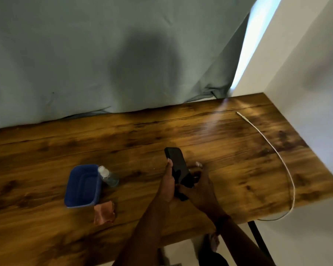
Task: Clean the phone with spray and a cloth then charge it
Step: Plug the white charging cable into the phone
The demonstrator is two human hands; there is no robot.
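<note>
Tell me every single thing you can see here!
Phone: one, black, held above the table in both hands.
Container: one, blue, on the table's left.
Spray bottle: one, clear, lying beside the container.
Cloth: one, reddish-brown, crumpled near the front edge.
Charging cable: one, white, on the right, trailing off the edge.
Table: one, brown wood.
Curtain: one, grey-green, behind.
Left hand: one, gripping the phone.
Right hand: one, gripping the phone.

black phone (178,166) tilted, held | spray bottle (108,176) lying | cloth (104,212) crumpled
</note>
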